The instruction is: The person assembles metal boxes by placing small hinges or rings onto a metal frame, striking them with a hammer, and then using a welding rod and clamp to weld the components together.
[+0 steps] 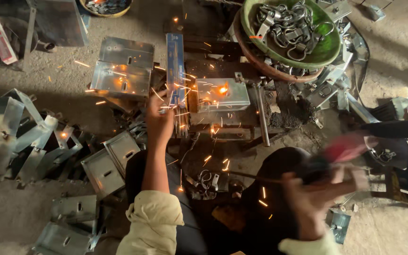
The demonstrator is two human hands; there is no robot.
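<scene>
The rods (pixel 181 123), a thin bundle, stood out from the left hand (pixel 160 123), whose fingers (pixel 165 109) were closed around their upper end beside a long blue box (pixel 175 63). Just to the right lay the steel box (pixel 223 94) on a low dark stand (pixel 242 123), with a bright orange glow (pixel 223 89) on its top and sparks flying out over the floor (pixel 57 71). A grey pipe (pixel 262 115) ran down along the stand's right edge.

The right hand (pixel 315 196) was blurred by motion, lower right; its fingers (pixel 291 182) seemed curled around a dark holder (pixel 315 169) with a red part (pixel 348 146), from which a thin line reached left. How tight the grip was could not be told for certain.

Above left of the left hand, two more steel boxes (pixel 121 68) lay side by side, touching. Further left and below, a heap of folded steel pieces (pixel 29 137) crowded the floor, some leaning on one another, and more boxes (pixel 105 165) lay close against the left forearm. At the top right a green bowl (pixel 327 52) full of metal clasps (pixel 286 26) sat inside a brown bowl (pixel 260 66), with brackets (pixel 329 87) piled beside them. The person's cream sleeves (pixel 154 222) showed at the bottom edge, over dark trousers (pixel 256 208).
</scene>
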